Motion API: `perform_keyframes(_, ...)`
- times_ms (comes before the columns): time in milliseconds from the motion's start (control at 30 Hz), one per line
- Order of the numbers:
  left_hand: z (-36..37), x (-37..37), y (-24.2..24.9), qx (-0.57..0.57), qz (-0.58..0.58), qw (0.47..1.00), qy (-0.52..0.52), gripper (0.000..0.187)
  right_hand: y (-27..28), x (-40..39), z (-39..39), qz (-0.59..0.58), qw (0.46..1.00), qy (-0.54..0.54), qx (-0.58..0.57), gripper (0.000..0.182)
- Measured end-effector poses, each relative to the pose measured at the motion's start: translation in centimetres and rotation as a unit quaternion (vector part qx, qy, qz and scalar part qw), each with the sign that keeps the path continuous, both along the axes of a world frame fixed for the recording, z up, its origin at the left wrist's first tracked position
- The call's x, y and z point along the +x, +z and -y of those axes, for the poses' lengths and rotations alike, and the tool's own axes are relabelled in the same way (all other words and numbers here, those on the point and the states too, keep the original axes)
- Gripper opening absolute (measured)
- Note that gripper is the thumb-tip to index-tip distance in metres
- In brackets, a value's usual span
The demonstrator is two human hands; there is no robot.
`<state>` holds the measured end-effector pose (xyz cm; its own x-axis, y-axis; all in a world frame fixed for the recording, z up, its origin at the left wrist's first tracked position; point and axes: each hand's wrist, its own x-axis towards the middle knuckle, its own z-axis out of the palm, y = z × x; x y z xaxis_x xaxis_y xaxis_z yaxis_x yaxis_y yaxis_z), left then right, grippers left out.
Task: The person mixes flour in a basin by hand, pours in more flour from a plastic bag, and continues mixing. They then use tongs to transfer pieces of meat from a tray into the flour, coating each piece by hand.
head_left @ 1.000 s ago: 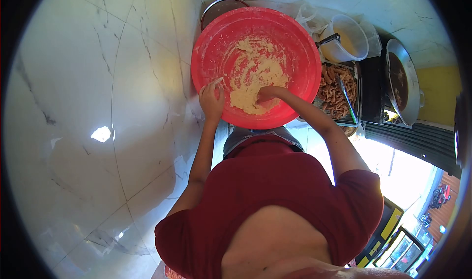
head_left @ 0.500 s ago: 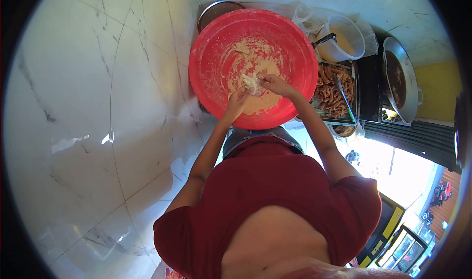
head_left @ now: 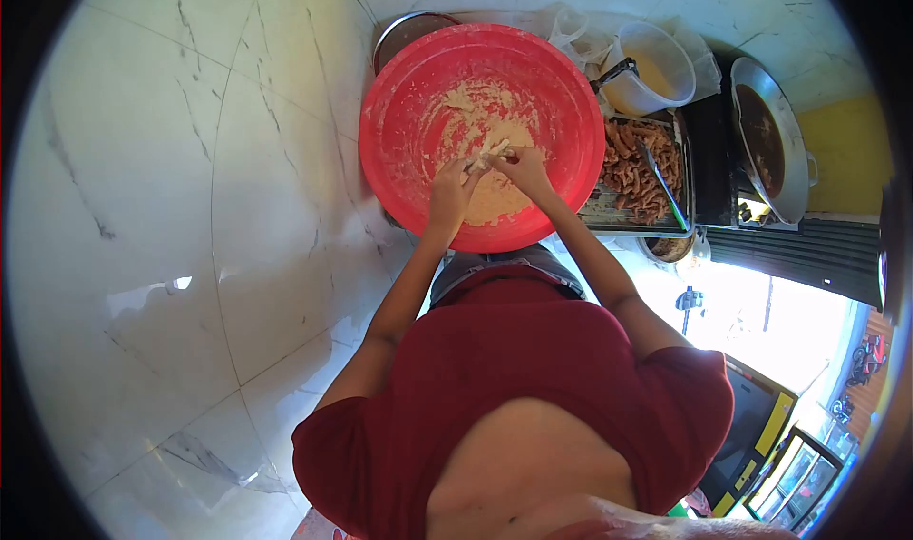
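A wide red plastic basin [head_left: 390, 112] holds pale flour [head_left: 499, 200], loose in the middle and smeared in streaks up the far side. Over the flour, my left hand [head_left: 452, 190] and my right hand [head_left: 523, 169] meet, fingertips close together. Between them is a small flour-coated piece of food [head_left: 488, 157], pinched from both sides. Its kind does not show under the coating, and my fingers partly cover it.
To the right, a tray of brown fried strips [head_left: 632, 159] has tongs [head_left: 663, 183] lying on it. Behind it stands a translucent tub [head_left: 666, 74] with yellowish liquid. Farther right is a large pan of dark oil [head_left: 766, 140]. A tiled wall [head_left: 171, 207] rises on the left.
My hands have turned and drawn closer around the floured piece, which is now more hidden by my fingers. The whole view has shifted slightly.
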<state>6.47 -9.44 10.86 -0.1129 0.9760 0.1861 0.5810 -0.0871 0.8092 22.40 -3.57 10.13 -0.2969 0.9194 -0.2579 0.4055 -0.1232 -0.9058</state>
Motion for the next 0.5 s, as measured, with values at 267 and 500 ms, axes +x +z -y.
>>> perform_keyframes(267, -0.5, -0.6, -1.2, -0.211, 0.337, 0.912, -0.100, 0.031, -1.3, 0.7, -0.1, -0.061, 0.997, 0.037, 0.012, 0.024)
perform_keyframes(500, 0.2, -0.2, -0.9, -0.163, 0.379, 0.905, -0.099, 0.024, -0.5, 1.5, -0.5, -0.156, 0.980, 0.050, -0.113, 0.022)
